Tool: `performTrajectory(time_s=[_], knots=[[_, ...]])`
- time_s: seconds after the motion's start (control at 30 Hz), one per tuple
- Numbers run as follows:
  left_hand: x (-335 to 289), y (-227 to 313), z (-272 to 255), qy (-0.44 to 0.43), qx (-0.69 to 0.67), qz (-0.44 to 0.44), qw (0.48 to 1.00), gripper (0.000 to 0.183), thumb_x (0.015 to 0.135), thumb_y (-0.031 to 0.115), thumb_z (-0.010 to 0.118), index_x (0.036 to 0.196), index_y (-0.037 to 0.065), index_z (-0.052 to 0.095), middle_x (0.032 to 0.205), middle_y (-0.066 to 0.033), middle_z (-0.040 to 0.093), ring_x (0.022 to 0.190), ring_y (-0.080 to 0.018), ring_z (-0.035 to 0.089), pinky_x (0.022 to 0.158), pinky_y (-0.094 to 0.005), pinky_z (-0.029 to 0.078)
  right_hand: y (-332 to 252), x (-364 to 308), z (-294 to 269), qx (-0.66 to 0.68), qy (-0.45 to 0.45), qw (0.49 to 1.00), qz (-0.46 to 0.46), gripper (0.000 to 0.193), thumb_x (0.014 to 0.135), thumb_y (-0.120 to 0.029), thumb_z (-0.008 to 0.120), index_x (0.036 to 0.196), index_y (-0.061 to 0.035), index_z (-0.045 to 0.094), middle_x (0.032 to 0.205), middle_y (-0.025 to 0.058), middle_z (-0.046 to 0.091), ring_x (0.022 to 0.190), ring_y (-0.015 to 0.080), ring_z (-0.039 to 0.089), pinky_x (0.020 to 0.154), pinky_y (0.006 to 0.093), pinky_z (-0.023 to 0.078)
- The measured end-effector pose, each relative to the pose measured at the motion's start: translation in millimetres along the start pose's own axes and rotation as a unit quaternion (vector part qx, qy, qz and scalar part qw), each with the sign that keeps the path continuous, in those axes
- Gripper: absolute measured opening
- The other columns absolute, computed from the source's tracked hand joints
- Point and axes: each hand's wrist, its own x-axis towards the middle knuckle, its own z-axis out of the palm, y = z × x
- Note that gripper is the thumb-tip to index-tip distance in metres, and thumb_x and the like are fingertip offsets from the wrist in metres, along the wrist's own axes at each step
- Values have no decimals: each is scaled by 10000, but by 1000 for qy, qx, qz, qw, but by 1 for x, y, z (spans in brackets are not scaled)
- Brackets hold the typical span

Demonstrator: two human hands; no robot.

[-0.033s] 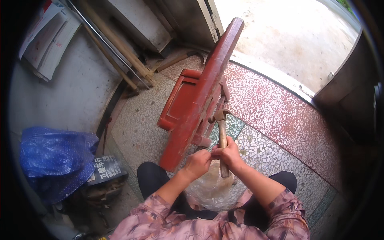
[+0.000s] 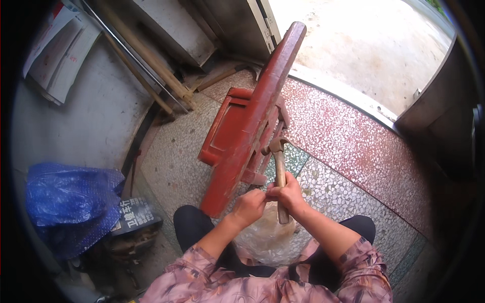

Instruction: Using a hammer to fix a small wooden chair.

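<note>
Barely anything shifts from the picture before, so the work looks no further along: the right hand (image 2: 289,194) grasps the hammer (image 2: 280,169), its head near the red bench (image 2: 254,123), while the left hand (image 2: 249,206) curls close by, its hold impossible to tell
</note>
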Motion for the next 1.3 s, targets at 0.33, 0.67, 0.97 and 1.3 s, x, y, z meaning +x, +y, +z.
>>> performTrajectory(time_s=[0.33,0.67,0.97,1.3], knots=[[3,-73,16,270,-75,-155,947,118,875,72,648,968,14,691,793,-47,643,700,-108,578,634,-250,465,2,21,-11,-92,44,994,-27,435,639,57,653,1028,-1,466,858,100,592,724,178,592,649,297,506],[3,-84,44,276,-194,-235,911,165,910,111,619,1007,-5,685,884,-6,668,817,-70,576,745,-236,474,2,33,-17,-38,52,998,-26,450,632,87,615,1043,7,451,831,115,585,663,183,586,579,300,508],[5,-92,43,256,-161,-262,917,187,921,124,610,1015,-23,677,871,5,649,805,-63,547,742,-224,465,-1,34,-20,-59,57,996,-40,406,655,49,618,1034,13,475,832,94,601,696,170,603,622,292,522],[5,-91,43,261,-143,-243,923,184,912,121,621,991,-33,683,884,-17,667,818,-76,571,751,-237,476,-2,28,-19,-171,90,976,-97,365,659,-4,651,993,-16,506,817,62,626,727,160,603,663,301,505]])
